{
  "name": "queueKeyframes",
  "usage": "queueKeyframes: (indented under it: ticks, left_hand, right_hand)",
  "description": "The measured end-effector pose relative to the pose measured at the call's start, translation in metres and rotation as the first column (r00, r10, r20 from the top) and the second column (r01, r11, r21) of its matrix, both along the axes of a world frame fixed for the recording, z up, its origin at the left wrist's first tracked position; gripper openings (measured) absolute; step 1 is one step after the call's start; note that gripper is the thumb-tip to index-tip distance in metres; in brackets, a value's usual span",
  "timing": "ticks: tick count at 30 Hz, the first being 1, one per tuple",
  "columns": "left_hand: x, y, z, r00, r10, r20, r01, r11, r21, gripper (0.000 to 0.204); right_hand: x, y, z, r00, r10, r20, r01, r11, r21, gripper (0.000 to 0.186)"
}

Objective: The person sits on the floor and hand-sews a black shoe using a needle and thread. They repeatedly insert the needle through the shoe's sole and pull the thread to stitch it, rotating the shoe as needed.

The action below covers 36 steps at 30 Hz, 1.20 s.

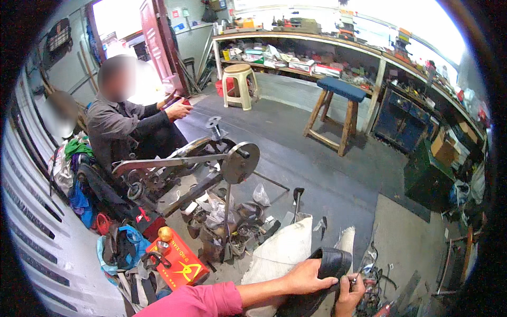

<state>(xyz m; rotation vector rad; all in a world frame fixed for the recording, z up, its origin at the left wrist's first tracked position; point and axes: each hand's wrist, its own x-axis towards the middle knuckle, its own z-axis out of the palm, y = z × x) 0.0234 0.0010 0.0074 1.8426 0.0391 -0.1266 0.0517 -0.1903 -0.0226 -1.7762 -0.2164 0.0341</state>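
My left hand [309,277] grips a black shoe [332,261] at the bottom of the head view, with my thumb along its edge. Against that edge, just to the right, my right hand [347,293] has its fingers closed round a small thin tool [358,276], too small to make out clearly. An off-white cloth [280,243] lies beneath the shoe and my forearm.
A seated co-worker [116,127] faces a metal cobbler's machine [240,161]. Around them are an orange box [182,261], bags [82,174] and scattered tools. A plastic stool [237,87] and blue-topped wooden stool [340,90] stand before a cluttered bench [296,37]; a green cabinet [422,169] is right.
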Motion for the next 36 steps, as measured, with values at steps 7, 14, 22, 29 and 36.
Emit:
queueKeyframes:
  ticks: [7,14,22,29,36]
  left_hand:
    - [0.002,0.001,0.001,0.993,-0.031,-0.113,0.017,0.992,-0.128,0.041]
    - [0.005,0.003,0.006,0.999,-0.026,-0.042,0.013,0.960,-0.280,0.035]
    - [0.011,0.001,0.013,0.998,0.037,-0.060,-0.054,0.950,-0.307,0.032]
    - [0.020,0.003,0.012,0.996,0.035,-0.082,-0.062,0.932,-0.357,0.033]
    - [0.021,0.007,0.009,0.992,0.041,-0.116,-0.083,0.918,-0.388,0.031]
  right_hand:
    - [0.001,0.004,0.007,0.994,-0.050,0.101,0.055,0.997,-0.049,0.018]
    - [0.002,0.006,0.014,0.996,-0.037,0.081,0.040,0.999,-0.033,0.015]
    - [0.003,0.009,0.020,0.999,0.020,-0.047,-0.015,0.994,0.105,0.017]
    - [0.006,0.006,0.019,0.993,0.007,-0.119,0.011,0.988,0.153,0.011]
    - [-0.019,-0.024,0.033,0.961,-0.010,0.276,0.060,0.983,-0.174,0.042]
